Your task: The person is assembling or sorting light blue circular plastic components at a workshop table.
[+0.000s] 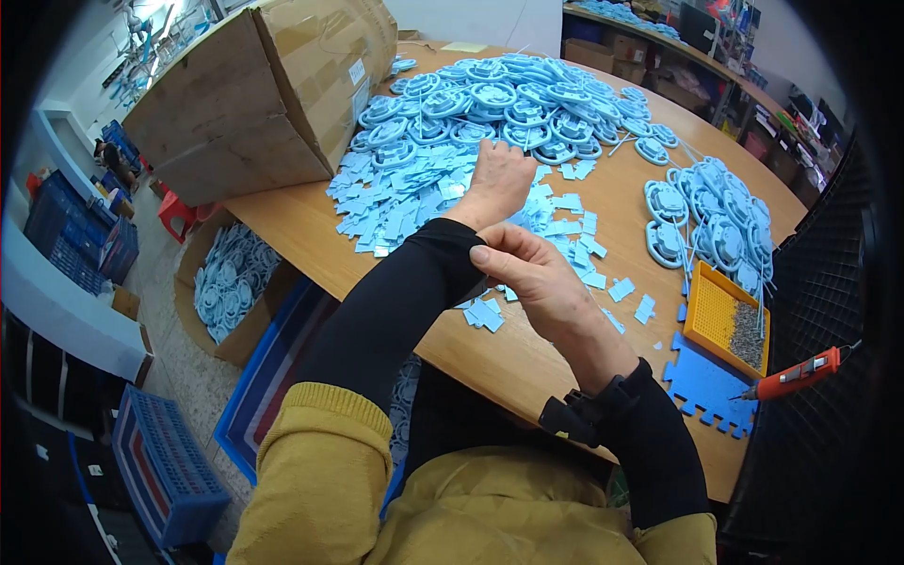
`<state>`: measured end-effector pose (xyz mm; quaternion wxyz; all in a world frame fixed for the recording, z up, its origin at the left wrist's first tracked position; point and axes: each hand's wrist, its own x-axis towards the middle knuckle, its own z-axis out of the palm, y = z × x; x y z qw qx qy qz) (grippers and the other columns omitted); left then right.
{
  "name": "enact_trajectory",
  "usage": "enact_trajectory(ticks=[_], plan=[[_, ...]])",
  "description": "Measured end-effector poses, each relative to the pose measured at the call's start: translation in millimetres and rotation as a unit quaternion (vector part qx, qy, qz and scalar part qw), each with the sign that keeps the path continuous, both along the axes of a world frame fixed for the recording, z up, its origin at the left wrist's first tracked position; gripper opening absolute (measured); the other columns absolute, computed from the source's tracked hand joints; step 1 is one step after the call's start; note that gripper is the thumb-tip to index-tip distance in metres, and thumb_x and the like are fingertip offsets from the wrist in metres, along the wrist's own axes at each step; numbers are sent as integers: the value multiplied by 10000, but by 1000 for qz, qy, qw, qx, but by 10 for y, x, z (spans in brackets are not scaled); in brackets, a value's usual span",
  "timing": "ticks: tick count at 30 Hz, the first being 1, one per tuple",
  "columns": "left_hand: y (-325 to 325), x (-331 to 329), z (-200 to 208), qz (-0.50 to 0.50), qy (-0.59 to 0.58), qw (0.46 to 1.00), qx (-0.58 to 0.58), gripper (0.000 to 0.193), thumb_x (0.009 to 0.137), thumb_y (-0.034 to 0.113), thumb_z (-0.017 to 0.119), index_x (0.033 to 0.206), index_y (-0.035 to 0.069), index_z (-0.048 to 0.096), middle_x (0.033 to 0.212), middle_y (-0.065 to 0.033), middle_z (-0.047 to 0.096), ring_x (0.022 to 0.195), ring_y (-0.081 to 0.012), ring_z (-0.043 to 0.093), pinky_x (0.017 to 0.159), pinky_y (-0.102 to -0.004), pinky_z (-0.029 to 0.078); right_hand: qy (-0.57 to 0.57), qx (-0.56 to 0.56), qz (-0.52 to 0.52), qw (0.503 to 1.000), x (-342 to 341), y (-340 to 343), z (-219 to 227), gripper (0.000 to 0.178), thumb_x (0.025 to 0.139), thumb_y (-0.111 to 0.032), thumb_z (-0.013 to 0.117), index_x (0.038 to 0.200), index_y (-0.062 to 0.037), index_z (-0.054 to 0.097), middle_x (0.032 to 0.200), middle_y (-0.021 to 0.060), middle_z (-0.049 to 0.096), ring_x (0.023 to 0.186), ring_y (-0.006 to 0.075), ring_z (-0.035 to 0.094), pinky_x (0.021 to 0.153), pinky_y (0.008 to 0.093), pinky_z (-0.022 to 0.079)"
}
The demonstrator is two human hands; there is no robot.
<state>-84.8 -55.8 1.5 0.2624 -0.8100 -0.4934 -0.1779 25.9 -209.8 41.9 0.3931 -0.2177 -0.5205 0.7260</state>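
Observation:
My right hand [541,282] pinches the cuff of the black arm sleeve [377,315] at my left wrist, thumb and forefinger closed on the cloth. My left hand [499,179] is curled into a fist, knuckles up; its fingertips are hidden, so whatever it may hold cannot be seen. Under and around both hands lie many small flat light-blue plastic pieces [395,202], heaped on the wooden table [650,424]. Just beyond the left fist rises a large pile of light-blue oval plastic parts [490,96]. A dark strap with a black device [593,412] circles my right wrist.
A big cardboard box [221,118] lies tipped at the table's left. To the right are more blue parts [720,212], a yellow basket [702,315] of small screws, a blue foam mat [702,377] and an orange electric screwdriver [800,374]. A filled carton [188,273] stands below left.

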Motion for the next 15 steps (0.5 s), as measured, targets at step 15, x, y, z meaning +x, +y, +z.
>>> enact_trajectory(ticks=[15], plan=[[29, -115, -22, 12, 24, 1000, 3, 133, 751, 232, 668, 824, 120, 672, 790, -63, 643, 818, -259, 614, 719, -433, 414, -60, -105, -16, 993, -105, 6, -81, 136, 898, -157, 606, 973, -55, 656, 792, -27, 599, 653, 56, 506, 537, 206, 393]])
